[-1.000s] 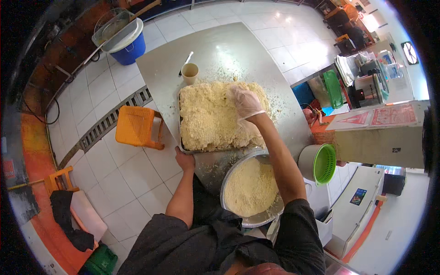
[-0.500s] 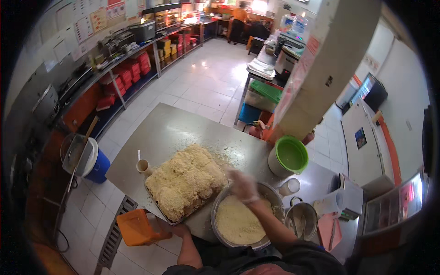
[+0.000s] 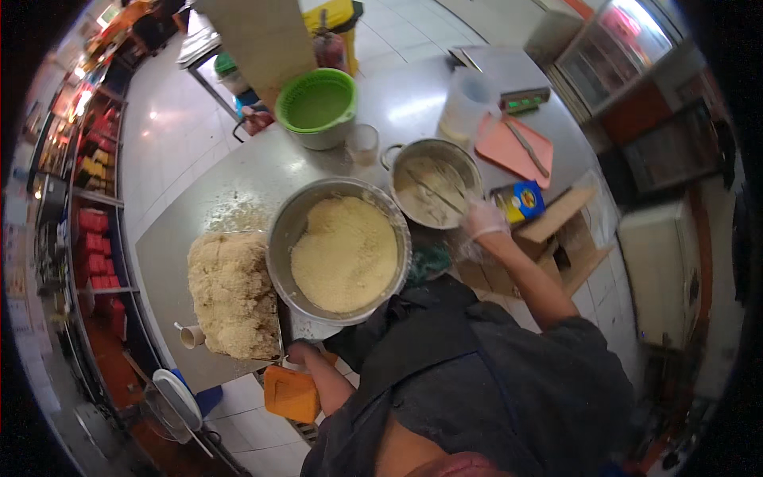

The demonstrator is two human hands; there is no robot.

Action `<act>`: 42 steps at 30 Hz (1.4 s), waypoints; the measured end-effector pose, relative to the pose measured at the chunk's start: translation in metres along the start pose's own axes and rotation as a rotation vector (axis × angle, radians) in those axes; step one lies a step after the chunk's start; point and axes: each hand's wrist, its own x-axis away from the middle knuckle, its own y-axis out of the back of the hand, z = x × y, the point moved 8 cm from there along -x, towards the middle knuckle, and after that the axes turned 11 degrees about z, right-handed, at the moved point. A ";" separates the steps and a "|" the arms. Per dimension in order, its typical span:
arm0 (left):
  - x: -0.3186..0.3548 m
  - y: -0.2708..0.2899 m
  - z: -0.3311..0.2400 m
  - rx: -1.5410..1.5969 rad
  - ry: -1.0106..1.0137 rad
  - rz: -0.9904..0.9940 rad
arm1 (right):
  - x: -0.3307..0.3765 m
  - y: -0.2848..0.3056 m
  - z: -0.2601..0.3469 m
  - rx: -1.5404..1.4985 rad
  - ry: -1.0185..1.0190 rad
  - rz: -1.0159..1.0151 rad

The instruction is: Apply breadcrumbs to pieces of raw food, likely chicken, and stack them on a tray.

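Note:
My right hand, in a clear plastic glove, is at the near right rim of a metal pot. Its fingers are bent in beside the end of a long metal utensil lying in the pot's pale, wet mixture; what they grip is not clear. My left hand is low at the near corner of a tray heaped with breaded pieces; its fingers are hidden. Between my hands stands a big metal bowl of pale yellow crumbs or flour.
A green basket in a bucket, a clear cup, a plastic jug, a pink board with a knife, and a scale stand farther back. A blue-yellow package and cardboard are at right; an orange container is below the tray.
My right hand has moved right from over the big bowl to the pot. My left hand stays by the tray's near edge. The view has turned to the right.

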 end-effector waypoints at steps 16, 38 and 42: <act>-0.073 -0.063 0.015 -0.688 0.007 0.496 | 0.021 0.038 0.022 0.262 0.035 0.225; -0.059 -0.087 0.069 -0.535 0.104 0.232 | 0.088 0.132 -0.008 -0.280 0.224 0.083; -0.089 -0.096 0.062 -0.324 0.245 0.116 | 0.106 0.116 0.034 -0.396 0.253 0.302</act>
